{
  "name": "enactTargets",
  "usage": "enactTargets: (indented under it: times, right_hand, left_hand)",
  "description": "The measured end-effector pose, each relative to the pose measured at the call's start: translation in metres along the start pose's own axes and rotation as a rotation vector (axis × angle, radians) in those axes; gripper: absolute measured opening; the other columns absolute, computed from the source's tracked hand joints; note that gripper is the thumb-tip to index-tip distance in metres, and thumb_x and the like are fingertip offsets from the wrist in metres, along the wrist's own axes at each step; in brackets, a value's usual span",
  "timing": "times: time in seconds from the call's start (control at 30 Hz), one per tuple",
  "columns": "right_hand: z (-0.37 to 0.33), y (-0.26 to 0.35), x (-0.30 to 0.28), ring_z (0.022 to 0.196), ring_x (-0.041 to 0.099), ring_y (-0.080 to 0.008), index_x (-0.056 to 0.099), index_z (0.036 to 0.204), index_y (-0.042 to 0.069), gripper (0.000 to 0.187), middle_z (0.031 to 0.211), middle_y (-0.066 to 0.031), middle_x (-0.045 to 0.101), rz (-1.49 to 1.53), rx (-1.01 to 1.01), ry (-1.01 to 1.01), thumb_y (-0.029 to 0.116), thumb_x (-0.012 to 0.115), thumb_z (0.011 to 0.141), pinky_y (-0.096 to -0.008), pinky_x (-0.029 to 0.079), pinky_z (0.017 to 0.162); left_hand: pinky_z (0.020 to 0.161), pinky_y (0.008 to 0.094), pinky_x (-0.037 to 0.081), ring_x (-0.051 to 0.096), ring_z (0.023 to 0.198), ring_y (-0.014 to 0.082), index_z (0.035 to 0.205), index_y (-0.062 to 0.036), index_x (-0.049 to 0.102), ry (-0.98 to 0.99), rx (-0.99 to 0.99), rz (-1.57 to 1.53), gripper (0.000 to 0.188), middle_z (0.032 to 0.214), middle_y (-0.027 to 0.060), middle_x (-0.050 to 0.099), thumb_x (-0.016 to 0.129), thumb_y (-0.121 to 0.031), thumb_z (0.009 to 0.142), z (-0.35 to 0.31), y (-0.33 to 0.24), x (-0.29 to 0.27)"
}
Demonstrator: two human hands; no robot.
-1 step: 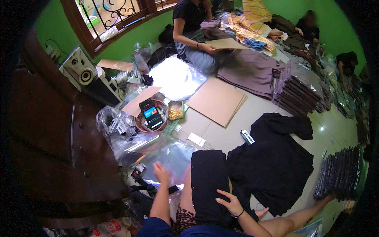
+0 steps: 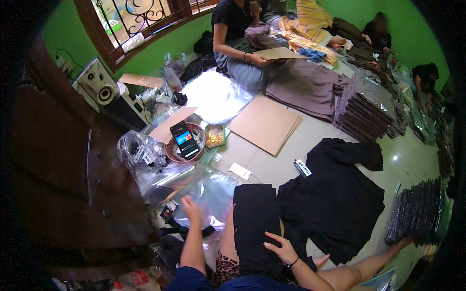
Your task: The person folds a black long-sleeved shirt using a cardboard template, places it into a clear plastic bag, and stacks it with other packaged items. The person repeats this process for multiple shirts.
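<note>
A folded black garment (image 2: 256,208) with small buttons along its left side lies across my lap. My right hand (image 2: 284,250) rests on its lower right part, thumb and fingers spread, open. Over the clear plastic bags (image 2: 213,194) on the left, my left hand (image 2: 191,211) is raised with its fingers curled together; whatever it may hold is too small to make out. Beside that hand is a small black box (image 2: 170,209). A black shirt (image 2: 340,194) with a white tag (image 2: 303,168) is spread on the floor to the right.
Ahead are brown cardboard sheets (image 2: 267,126), a basket (image 2: 169,148) with a phone (image 2: 185,139) on it, and a small tray of gold-coloured bits (image 2: 215,136). Stacks of bagged dark garments (image 2: 415,213) stand at right. A seated co-worker (image 2: 238,43) holds cardboard. A speaker (image 2: 99,85) stands at left.
My left hand has shifted slightly left and away from me over the plastic bags. My right hand stays on the folded garment. The whole view has moved a little.
</note>
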State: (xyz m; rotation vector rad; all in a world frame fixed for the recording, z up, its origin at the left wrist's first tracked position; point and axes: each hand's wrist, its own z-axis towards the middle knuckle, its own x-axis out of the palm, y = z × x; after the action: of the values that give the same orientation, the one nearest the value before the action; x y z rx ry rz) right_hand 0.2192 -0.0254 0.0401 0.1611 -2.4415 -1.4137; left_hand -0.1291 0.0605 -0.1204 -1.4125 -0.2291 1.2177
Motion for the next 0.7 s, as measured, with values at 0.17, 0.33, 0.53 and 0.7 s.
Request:
enactTargets:
  times: [0.17, 0.33, 0.53, 0.7]
  right_hand:
    - [-0.007, -0.003, 0.005, 0.112, 0.049, -0.0176, 0.055, 0.118, 0.008, 0.042, 0.12, -0.0099, 0.054, -0.05, -0.092, -0.017, 0.018, 0.067, 0.079, -0.031, 0.034, 0.098]
    - [-0.023, 0.015, -0.007, 0.11, 0.05, -0.0175, 0.056, 0.117, 0.007, 0.042, 0.118, -0.0089, 0.056, -0.084, -0.128, -0.06, 0.018, 0.068, 0.078, -0.0308, 0.035, 0.097]
    - [-0.082, 0.091, -0.07, 0.108, 0.053, -0.0183, 0.059, 0.112, 0.007, 0.041, 0.115, -0.0086, 0.058, -0.18, -0.223, 0.092, 0.018, 0.071, 0.074, -0.0334, 0.037, 0.096]
    - [-0.103, 0.105, -0.095, 0.11, 0.052, -0.0203, 0.059, 0.114, 0.014, 0.039, 0.115, -0.007, 0.058, -0.485, -0.201, 0.606, 0.025, 0.067, 0.078, -0.036, 0.037, 0.097]
  left_hand:
    - [0.036, 0.0261, 0.033, 0.034, 0.04, 0.0101, 0.08, -0.0081, 0.046, 0.045, -0.435, -0.603, 0.024, 0.057, -0.0014, 0.037, 0.044, -0.029, 0.092, 0.106, -0.045, -0.06]
    - [0.034, 0.0208, 0.028, 0.033, 0.04, 0.0032, 0.099, -0.0069, 0.055, 0.393, -0.328, -0.652, 0.022, 0.054, -0.0051, 0.038, 0.053, -0.027, 0.089, 0.09, -0.163, -0.105]
    - [0.045, 0.0224, 0.043, 0.053, 0.058, 0.0082, 0.117, 0.0, 0.052, 1.049, 0.285, -0.305, 0.04, 0.071, 0.0017, 0.054, 0.062, -0.017, 0.082, -0.062, -0.206, -0.076]
    - [0.056, 0.0227, 0.046, 0.059, 0.072, 0.0117, 0.114, -0.0013, 0.057, 0.556, 0.543, -0.186, 0.036, 0.083, 0.0065, 0.061, 0.062, -0.017, 0.083, -0.135, -0.197, -0.034]
